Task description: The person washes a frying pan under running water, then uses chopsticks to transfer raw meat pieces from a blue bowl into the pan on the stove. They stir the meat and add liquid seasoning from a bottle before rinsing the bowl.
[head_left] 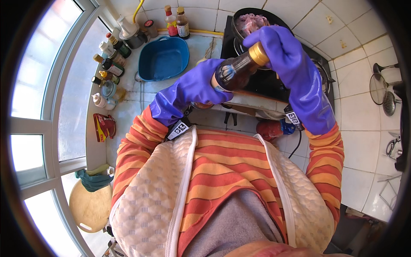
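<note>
Both hands wear purple rubber gloves. My left hand (205, 80) is wrapped around the body of a dark glass sauce bottle (236, 72), which tilts up to the right. At its gold cap (258, 54), my right hand (273, 45) has its fingers bent around the far side; the glove hides how firmly they grip. Behind the hands a black pan (282, 17) sits on the stove and holds pieces of raw-looking pinkish meat (250, 23). Part of the pan is covered by my right glove.
A blue plastic basin (163, 59) stands on the tiled counter. Two bottles (177, 24) are by the back wall, and several condiment bottles (112, 66) line the window side. The black glass cooktop (266, 85) lies under the bottle. Ladles and strainers (379, 85) hang at right.
</note>
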Available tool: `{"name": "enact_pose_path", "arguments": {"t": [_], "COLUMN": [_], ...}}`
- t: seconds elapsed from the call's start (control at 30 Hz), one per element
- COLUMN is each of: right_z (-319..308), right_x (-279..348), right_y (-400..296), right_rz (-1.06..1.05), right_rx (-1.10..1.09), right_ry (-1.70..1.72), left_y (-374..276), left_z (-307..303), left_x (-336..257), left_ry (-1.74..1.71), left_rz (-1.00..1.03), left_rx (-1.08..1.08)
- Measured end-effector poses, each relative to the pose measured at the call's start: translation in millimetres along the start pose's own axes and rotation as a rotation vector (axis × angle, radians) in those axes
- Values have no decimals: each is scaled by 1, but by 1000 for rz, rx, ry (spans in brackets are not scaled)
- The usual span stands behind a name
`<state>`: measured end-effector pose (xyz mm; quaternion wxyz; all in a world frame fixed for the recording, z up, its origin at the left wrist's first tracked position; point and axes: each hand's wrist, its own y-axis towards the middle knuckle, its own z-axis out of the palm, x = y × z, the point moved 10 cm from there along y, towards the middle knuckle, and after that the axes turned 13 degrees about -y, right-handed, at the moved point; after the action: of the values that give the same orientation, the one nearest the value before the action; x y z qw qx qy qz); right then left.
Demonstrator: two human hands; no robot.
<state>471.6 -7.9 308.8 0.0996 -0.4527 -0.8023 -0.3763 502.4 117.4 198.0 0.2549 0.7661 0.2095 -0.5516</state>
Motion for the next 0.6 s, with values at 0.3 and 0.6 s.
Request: {"name": "enact_pose_path", "arguments": {"t": [0.3,0.6], "right_z": [14,27], "right_x": [47,8], "right_y": [11,-4], "right_rz": [-379,-226], "right_rx": [109,304], "right_ry": [-452,-811], "left_y": [-9,11], "left_z": [-22,-9], "left_x": [4,13], "left_ry": [-18,82], "left_rz": [23,-45], "left_rx": [51,39]}}
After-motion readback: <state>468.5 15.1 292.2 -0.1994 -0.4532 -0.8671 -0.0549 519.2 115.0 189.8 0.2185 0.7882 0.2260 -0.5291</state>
